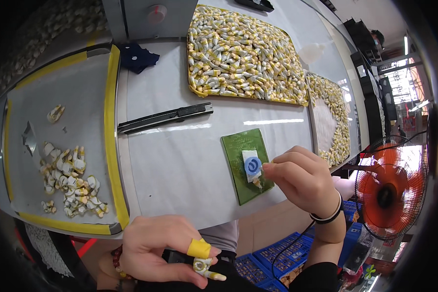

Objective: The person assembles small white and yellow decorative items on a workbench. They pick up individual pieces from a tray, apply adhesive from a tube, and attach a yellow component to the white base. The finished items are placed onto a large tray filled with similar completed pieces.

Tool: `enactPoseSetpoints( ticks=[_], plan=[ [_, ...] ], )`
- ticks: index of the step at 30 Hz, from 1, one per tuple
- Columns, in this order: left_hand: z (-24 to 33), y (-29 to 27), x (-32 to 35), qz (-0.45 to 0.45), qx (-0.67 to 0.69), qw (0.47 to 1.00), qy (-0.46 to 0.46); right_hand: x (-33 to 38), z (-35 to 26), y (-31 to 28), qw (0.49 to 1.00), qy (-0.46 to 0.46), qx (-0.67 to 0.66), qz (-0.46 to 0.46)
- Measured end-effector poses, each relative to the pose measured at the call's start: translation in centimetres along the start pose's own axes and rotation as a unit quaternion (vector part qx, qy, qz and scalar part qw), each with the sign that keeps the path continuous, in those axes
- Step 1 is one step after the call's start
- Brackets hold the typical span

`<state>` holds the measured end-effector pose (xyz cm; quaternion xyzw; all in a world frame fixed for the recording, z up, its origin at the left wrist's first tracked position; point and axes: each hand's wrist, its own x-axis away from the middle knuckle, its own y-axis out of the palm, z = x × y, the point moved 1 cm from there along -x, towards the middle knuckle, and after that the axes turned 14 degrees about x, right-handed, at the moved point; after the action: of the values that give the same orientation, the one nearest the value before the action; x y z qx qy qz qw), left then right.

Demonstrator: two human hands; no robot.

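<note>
My left hand (163,253) is below the table's front edge, a yellow tape ring on one finger, pinching a small white-and-yellow piece (205,268). My right hand (302,181) hovers at the right edge of a green cutting mat (237,150), its fingertips touching a small white pad with a blue round disc (251,166) on it. A tiny piece lies just below the disc.
A black utility knife (166,117) lies across the white table. A yellow-taped tray (113,141) at left holds a loose pile of small pieces (70,182). Two yellow-rimmed trays (194,92) full of pieces sit farther back. An orange fan (390,192) stands at right; blue crates below.
</note>
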<state>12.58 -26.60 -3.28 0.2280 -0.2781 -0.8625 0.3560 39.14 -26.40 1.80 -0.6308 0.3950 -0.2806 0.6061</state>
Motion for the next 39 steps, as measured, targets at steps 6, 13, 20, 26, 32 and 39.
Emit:
enactPoseSetpoints(
  ticks=[6, 13, 20, 26, 32, 39],
  plan=[
    [-0.3, 0.1, 0.3, 0.027, 0.017, 0.999, 0.004, 0.4, -0.4, 0.7, 0.998, -0.032, 0.055, -0.013],
    [-0.7, 0.3, 0.6, 0.023, -0.075, 0.996, 0.035, 0.1, -1.3, 1.0, 0.999, 0.001, 0.041, 0.021],
    [-1.0, 1.5, 0.2, 0.027, -0.179, 0.979, 0.093, 0.9, -4.7, -0.2, 0.916, 0.064, -0.381, 0.11],
    [-1.0, 1.8, -0.1, 0.018, -0.193, 0.975, 0.107, 1.2, -7.4, 0.1, 0.922, 0.12, -0.339, 0.142],
    [-1.0, 1.7, -0.1, -0.029, -0.22, 0.971, 0.087, 1.1, -8.1, -0.2, 0.938, 0.095, -0.314, 0.114],
    [-0.4, 2.2, -0.3, -0.028, -0.245, 0.957, 0.152, 0.4, -7.7, -0.5, 0.929, 0.022, -0.355, 0.098]
  ],
)
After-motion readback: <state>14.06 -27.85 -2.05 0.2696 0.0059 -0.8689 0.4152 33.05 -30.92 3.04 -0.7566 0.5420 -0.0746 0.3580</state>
